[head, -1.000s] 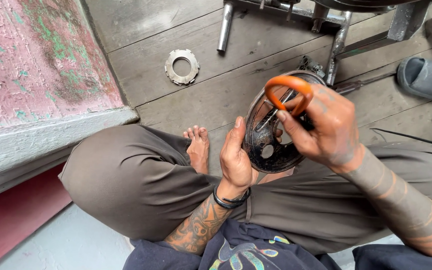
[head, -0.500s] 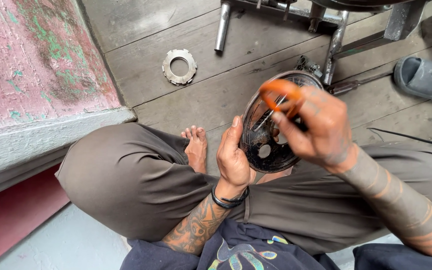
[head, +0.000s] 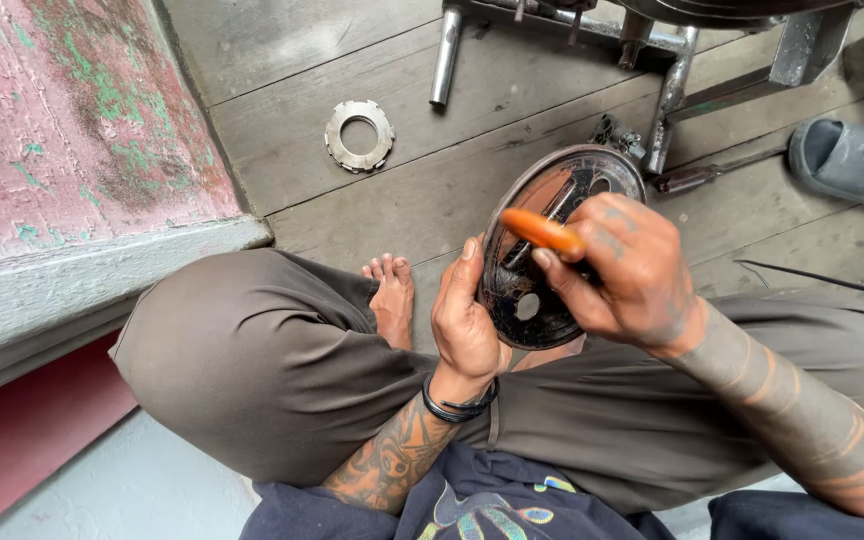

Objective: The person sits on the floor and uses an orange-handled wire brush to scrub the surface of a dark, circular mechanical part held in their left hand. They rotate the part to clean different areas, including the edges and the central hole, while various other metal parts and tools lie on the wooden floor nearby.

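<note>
— Sitting just right of the frame's centre, what is that round piece over the lap?

— It is a dark metal disc [head: 542, 270], greasy and worn, tilted on edge so its inner face shows. It has a raised rim, a round hole near the lower middle, further cut-outs toward the top, and a thin metal bar crossing the face.

— How is it held?

— The left hand [head: 464, 320] is wrapped around the disc's left edge, fingers up along the rim, wrist ringed by a black band. The right hand [head: 620, 265] lies over the disc's right side, clenched on an orange tool handle [head: 542, 232] whose end points to the left across the face. The tool's working end is hidden, so I cannot tell where it meets the metal.

— And around that?

— Below are crossed legs in brown trousers [head: 282, 360], with a bare foot [head: 392, 295] just left of the left hand. On the grey floor planks in the upper left-centre lies a toothed metal ring [head: 359, 134], well apart. A metal frame of tubes [head: 667, 80] runs along the top edge, a grey sandal [head: 847, 160] sits at the upper right, and a peeling pink wall [head: 62, 120] fills the upper left.
</note>
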